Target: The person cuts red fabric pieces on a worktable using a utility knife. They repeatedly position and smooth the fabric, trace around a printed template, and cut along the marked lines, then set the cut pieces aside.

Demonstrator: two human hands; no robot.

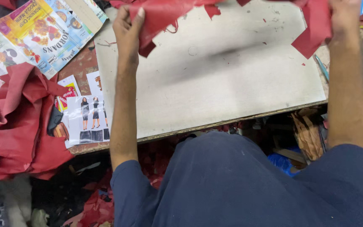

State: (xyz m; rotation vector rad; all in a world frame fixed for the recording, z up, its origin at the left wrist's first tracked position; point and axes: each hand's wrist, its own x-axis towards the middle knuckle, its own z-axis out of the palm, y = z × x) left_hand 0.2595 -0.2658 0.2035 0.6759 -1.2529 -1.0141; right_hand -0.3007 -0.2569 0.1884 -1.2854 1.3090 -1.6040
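Both hands up at the far edge: my left hand (pixel 127 26) pinches the red leather sheet (pixel 160 14), thumb on top; my right hand (pixel 344 14) grips its right end, fingers closed. Arms straight out over the pale cutting board (pixel 215 75). Red scraps (pixel 15 122) and printed cardboard (pixel 38 29) on the left.

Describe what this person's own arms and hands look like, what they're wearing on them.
Both forearms are bare. The left hand and right hand wear no gloves, and no rings, watch or bracelet show. Dark navy short sleeves end around the elbows, part of a plain navy top without visible markings.
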